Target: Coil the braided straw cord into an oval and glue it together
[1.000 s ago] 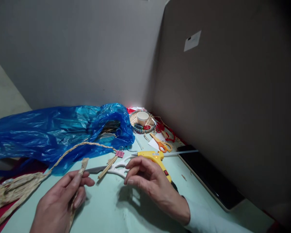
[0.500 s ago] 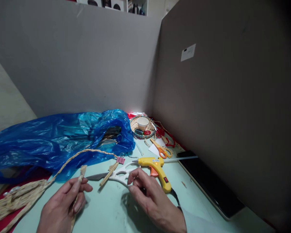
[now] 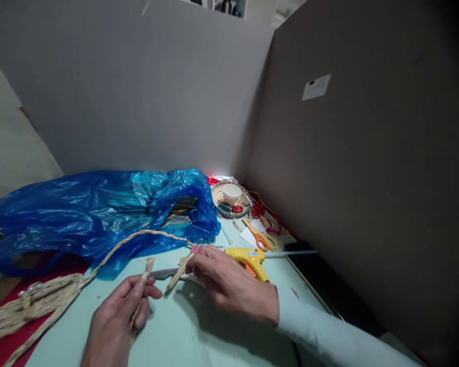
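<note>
Braid end [image 3: 149, 266]: stands up out of the left hand [image 3: 117, 316], pinched between thumb and index finger; the other fingers curl loosely below. Clock centred on this end, 12 away from the wearer.

White-handled scissors [image 3: 164, 274]: blade just beside the pinch at 3 o'clock, flat strips [image 3: 174, 280] crossing over it. Pink clip [image 3: 195, 248]: between 2 and 3. Right hand [image 3: 229, 283]: at 3, palm down, fingers bent over clip and handles; cannot tell whether they grip either.

Judgement: a light pinch close to the tip should stop the plait loosening; the right fingers do best sorting handle from strips before lifting, so the clip is not dragged along.

Outward: yellow glue gun [image 3: 248, 255] at 3; blue bag [image 3: 99, 219] between 10 and 11; braid bundle [image 3: 26, 306] between 8 and 9, on the tabletop's [image 3: 72, 331] red-covered side.

Unclear: right fingertips and scissor loops hidden; gun grip partly behind the wrist; bundle cut off at left; bag contents indistinct.
</note>
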The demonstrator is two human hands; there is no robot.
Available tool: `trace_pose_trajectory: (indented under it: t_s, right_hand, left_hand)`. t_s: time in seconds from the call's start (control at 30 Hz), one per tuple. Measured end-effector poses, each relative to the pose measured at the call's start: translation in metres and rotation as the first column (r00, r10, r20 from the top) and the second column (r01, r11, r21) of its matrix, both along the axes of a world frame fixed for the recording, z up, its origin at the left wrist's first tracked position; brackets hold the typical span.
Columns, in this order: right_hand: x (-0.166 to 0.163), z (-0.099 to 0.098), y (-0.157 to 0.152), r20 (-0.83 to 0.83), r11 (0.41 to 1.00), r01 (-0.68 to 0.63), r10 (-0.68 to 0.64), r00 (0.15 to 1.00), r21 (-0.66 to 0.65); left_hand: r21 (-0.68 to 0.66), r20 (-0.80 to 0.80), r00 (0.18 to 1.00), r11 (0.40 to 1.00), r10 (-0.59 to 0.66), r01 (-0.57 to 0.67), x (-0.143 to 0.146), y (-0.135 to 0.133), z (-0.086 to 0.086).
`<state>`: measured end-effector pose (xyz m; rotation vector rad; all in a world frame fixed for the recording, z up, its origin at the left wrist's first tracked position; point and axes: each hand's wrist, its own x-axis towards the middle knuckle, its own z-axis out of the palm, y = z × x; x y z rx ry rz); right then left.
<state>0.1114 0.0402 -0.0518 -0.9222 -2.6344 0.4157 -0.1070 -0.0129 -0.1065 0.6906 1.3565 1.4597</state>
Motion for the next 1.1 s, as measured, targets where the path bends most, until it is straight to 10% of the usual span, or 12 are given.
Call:
trace_pose_trajectory:
  t_s: [0.27,0.5,0.73,1.1]
  right_hand:
    - [-0.038,-0.026,0.057,0.187,0.996,0.012,-0.028,0.982,0.089]
    - [-0.039,-0.014,0.074,-0.073,0.975,0.224,-0.223,0.972,-0.002]
    - [0.004,0.012,0.041,-0.489,0.920,0.222,-0.363,0.793,-0.323]
    - [0.036,-0.017,-0.018,-0.617,0.807,-0.006,-0.445,0.649,-0.590]
  left_hand:
    - [0.018,-0.009,1.000,1.000,-0.006,0.006,0.001,0.000,0.002]
    - [0.021,0.002,1.000,1.000,-0.013,0.013,0.000,0.002,0.001]
    - [0.031,-0.013,1.000,0.999,-0.028,0.028,0.000,0.001,0.002]
    - [0.022,-0.043,0.997,0.997,-0.071,0.072,0.004,-0.003,0.010]
